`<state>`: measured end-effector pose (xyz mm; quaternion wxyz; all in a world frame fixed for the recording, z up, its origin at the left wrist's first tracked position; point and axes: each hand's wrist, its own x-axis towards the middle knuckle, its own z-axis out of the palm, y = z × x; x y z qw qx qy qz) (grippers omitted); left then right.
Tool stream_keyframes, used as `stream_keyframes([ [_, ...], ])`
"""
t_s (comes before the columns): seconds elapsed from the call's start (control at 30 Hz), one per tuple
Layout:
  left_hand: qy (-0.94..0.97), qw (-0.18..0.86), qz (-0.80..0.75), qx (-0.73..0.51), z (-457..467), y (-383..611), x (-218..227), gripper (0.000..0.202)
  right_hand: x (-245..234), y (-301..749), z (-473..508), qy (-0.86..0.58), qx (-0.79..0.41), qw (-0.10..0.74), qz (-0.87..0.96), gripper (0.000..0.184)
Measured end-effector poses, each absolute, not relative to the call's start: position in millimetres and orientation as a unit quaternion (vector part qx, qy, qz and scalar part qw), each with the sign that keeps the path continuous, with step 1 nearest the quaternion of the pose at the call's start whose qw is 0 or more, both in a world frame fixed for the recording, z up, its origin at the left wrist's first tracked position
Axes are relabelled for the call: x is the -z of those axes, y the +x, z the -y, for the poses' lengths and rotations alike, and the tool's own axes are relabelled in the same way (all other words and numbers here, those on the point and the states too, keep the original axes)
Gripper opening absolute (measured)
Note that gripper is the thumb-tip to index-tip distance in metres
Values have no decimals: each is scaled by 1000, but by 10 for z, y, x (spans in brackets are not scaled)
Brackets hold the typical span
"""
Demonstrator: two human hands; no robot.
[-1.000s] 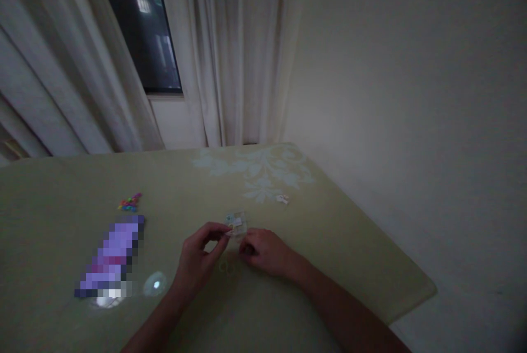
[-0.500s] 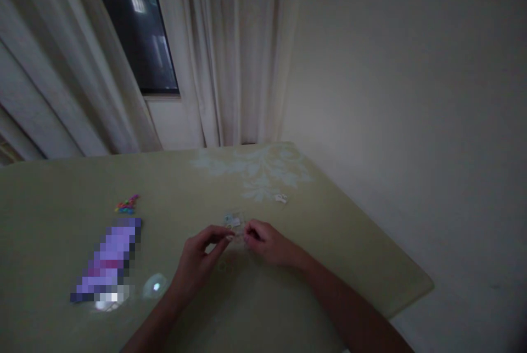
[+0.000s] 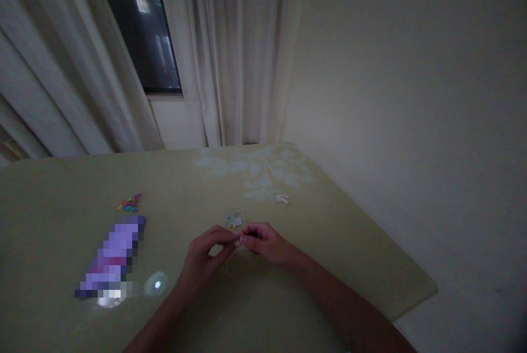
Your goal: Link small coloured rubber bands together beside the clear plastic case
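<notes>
My left hand point(image 3: 203, 261) and my right hand point(image 3: 265, 243) meet fingertip to fingertip over a yellow-green table point(image 3: 57, 221). Both are pinched on a small clear packet point(image 3: 235, 222) that holds tiny coloured rings. The packet rests at the tips of both hands, partly hidden by them. Dim light makes its contents hard to read.
A small heap of bright coloured bits point(image 3: 130, 203) lies to the left. Below it sit a blurred purple patch point(image 3: 111, 257) and a round shiny disc point(image 3: 155, 284). A tiny white piece point(image 3: 282, 198) lies on the pale floral print. Curtains and a dark window stand behind; the table's right edge meets a bare wall.
My right hand has moved up from the table to join the left at the packet. Both hands' fingertips now pinch together.
</notes>
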<state>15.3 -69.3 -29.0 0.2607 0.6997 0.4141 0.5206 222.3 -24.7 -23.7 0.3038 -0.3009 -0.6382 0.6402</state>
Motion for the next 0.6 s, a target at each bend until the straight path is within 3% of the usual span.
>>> stream_keyframes([
  [0.13, 670, 267, -450, -527, 701, 101, 287, 11, 269, 2226, 258, -334, -524, 329, 711, 32],
  [0.27, 639, 273, -478, -537, 689, 59, 322, 13, 291, 2209, 354, -276, -377, 207, 860, 11],
  [0.4, 652, 258, -463, -542, 666, 55, 336, 12, 298, 2154, 435, -254, -257, 93, 928, 13],
  [0.6, 634, 280, -482, -537, 653, 50, 333, 11, 245, 2198, 411, -268, -175, 27, 947, 17],
])
